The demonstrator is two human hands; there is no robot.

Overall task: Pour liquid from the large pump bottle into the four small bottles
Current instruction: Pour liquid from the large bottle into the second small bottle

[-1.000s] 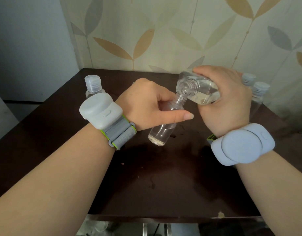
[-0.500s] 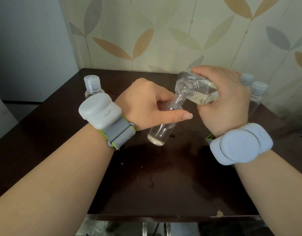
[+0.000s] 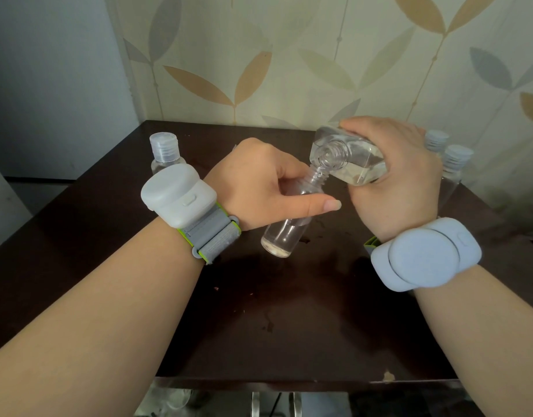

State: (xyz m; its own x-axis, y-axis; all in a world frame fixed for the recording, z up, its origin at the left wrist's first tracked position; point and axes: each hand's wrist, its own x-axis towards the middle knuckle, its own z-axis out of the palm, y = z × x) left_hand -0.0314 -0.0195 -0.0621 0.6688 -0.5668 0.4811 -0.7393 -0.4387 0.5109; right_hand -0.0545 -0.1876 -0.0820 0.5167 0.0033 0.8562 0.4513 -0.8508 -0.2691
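My right hand (image 3: 400,179) grips the large clear bottle (image 3: 349,159), tipped on its side with its open neck pointing down and left. Its pump is off and out of sight. The neck meets the mouth of a small clear bottle (image 3: 285,236) that my left hand (image 3: 262,182) holds tilted above the table, fingers and thumb round its upper part. A little clear liquid lies in the small bottle's bottom. One capped small bottle (image 3: 164,152) stands at the back left, and two capped small bottles (image 3: 449,155) stand at the back right behind my right hand.
The dark brown table (image 3: 259,311) has wet spots and specks near its middle. A leaf-patterned wall runs along its far edge, and a plain grey wall is to the left. Both wrists carry pale grey strapped devices.
Both hands and bottles stay almost still in the pouring pose. The view has shifted only slightly.
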